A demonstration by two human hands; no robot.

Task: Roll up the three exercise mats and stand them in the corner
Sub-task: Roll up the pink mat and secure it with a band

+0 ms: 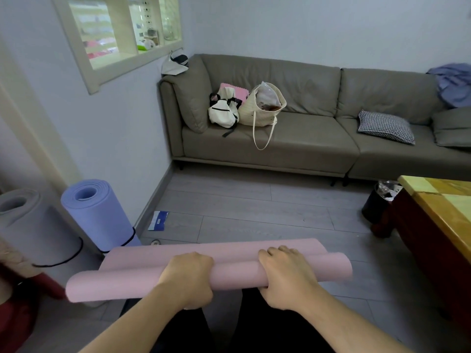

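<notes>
Pink foam exercise mat (142, 281), nearly rolled, lies crosswise low in the head view, just above the person's dark-clad knees. The left hand (187, 277) and the right hand (285, 275) both grasp the roll from the near side, fingers curled over its top, the left near the middle and the right towards the right end. A last flat strip of the mat shows just beyond the roll, so I judge the rolling almost finished.

To do this step well, both hands should push forward evenly and press down so the layers wind tight and the ends stay flush; the right end already looks slightly stepped, which could worsen.

By the wall on the left, a lilac rolled foam mat (99, 215) and a grey rolled foam mat (30, 225) stand upright, each with a thin black band around its lower part. They stand well apart from the hands.
</notes>
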